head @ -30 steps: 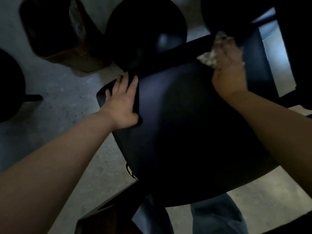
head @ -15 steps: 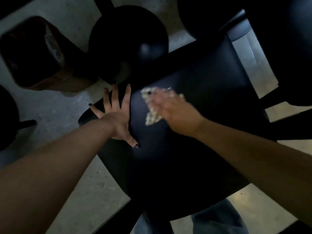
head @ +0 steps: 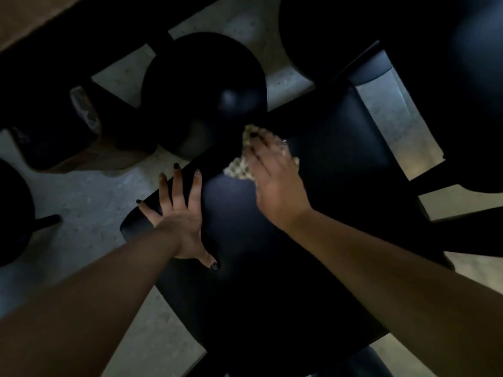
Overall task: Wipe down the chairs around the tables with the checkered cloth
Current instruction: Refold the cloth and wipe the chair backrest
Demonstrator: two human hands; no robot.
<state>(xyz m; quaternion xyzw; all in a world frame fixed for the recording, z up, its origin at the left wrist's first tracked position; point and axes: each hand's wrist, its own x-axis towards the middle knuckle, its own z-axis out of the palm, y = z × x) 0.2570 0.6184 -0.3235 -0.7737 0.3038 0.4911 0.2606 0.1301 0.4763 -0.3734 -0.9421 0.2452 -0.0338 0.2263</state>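
A black chair seat (head: 272, 281) fills the middle of the view, seen from above. My left hand (head: 179, 219) lies flat on its left edge with the fingers spread, holding nothing. My right hand (head: 272, 178) presses the pale checkered cloth (head: 239, 165) onto the far part of the seat, close to its back edge. Most of the cloth is hidden under the palm and fingers; bunched parts show at the fingertips and to the left of the hand.
A round black stool (head: 204, 93) stands just beyond the seat. A dark bin on a brown base (head: 81, 148) is at the left, another dark round seat (head: 13, 213) at the far left. More dark furniture (head: 449, 91) fills the right. The floor (head: 81, 200) is pale concrete.
My right hand swept the cloth from the seat's far right corner leftward across the seat, and now sits a little farther forward near the back edge. My left hand stayed planted, fingers spread wider.
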